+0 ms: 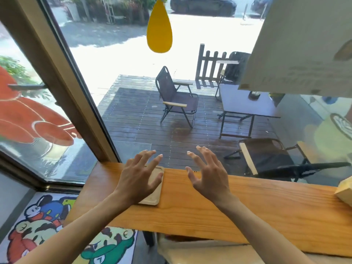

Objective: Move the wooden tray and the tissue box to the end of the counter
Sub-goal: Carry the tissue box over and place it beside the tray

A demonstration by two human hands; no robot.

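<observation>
While both hands hover spread and empty over the table [209,204], the left hand [140,180] partly covers the tray [155,184] | tray empty, long axis toward the window | right hand [207,175] just right of tray | tissue box [343,191] far right of tray, nearer the right hand.

No readable txt anywhere. The pale paper sheet [297,44] stuck on the window glass, upper right, is showing faint lines of print w/ letters too blurred to make out. The colourful cartoon floor mat [47,225] is showing pics only, no words.
</observation>
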